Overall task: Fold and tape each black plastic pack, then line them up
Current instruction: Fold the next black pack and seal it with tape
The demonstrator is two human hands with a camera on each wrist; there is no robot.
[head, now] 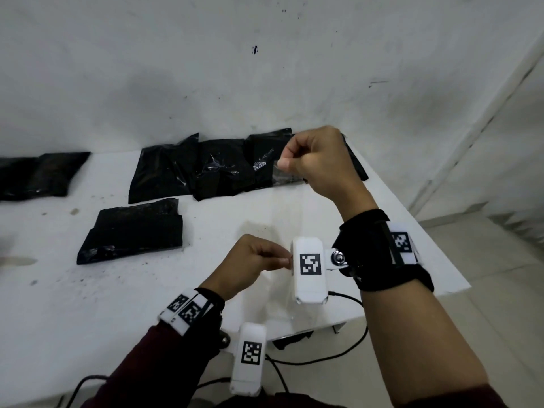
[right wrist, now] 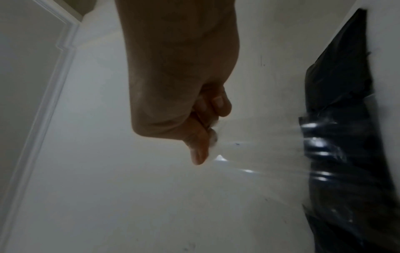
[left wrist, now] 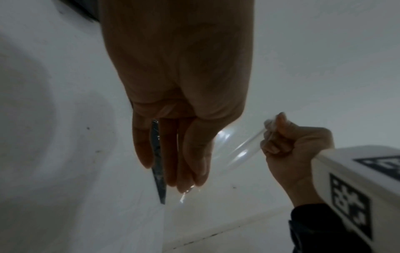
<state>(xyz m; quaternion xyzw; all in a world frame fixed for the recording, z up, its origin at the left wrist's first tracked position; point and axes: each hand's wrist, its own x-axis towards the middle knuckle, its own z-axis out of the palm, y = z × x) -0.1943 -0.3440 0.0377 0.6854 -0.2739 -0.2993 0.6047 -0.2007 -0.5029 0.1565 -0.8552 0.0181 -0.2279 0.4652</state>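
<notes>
Head view: clear tape strip (head: 287,219) is held stretched between pinching right hand (head: 319,163) above and pinching left hand (head: 250,262) below. Folded pack (head: 132,231) lies left of both hands, long axis sideways, left hand nearer.

A folded black pack (head: 132,231) lies flat at centre left. Three more packs (head: 206,166) overlap in a row behind it, glinting with clear tape (right wrist: 259,150); others (head: 38,175) sit far left.
</notes>
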